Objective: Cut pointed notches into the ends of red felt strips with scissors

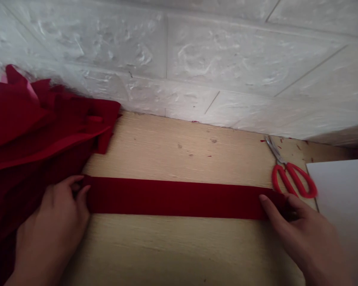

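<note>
A long dark red strip [176, 198], which looks like paper or cloth, stretches flat across the wooden table. At its left end, my left hand [55, 216] pinches the edge between thumb and fingers. My right hand [304, 230] grips the other end, thumb on top and fingers partly hidden behind it. Just beyond my right hand lie scissors [294, 178] with red handles and metal blades pointing away toward the wall. Crumpled dark red material [44, 127] is heaped on the left, beside and behind my left hand.
A white wall [179, 55] with a raised brick pattern rises along the back of the table [167, 147]. On the right, a white sheet or board [343, 190] lies near the scissors. Tiny red scraps [209, 156] are scattered near the wall.
</note>
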A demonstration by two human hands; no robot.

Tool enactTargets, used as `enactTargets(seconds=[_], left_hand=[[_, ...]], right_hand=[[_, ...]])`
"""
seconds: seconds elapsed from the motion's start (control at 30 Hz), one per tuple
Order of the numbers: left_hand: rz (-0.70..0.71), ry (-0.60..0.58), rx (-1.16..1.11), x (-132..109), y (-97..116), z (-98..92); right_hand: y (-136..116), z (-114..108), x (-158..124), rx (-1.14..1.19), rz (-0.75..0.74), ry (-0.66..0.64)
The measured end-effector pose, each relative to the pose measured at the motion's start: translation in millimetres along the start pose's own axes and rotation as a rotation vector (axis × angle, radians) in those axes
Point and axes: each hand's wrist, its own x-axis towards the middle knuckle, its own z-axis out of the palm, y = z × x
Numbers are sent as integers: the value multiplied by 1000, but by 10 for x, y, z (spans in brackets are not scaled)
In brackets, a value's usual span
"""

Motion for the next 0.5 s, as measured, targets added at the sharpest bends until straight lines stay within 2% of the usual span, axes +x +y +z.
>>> enactTargets(seconds=[0.17, 0.27, 0.37, 0.5], left_hand=[[19, -23, 69, 26, -8, -39], [-5, -78, 99, 56, 15, -98], [-5, -132, 155, 78, 39, -141], [-45, -166, 127, 86, 32, -110]], right_hand=[[7, 9, -12, -23, 3, 4], [69, 54, -27, 30, -95, 32], [132, 115, -41, 82, -202, 134], [177, 146, -36, 102, -258, 174]])
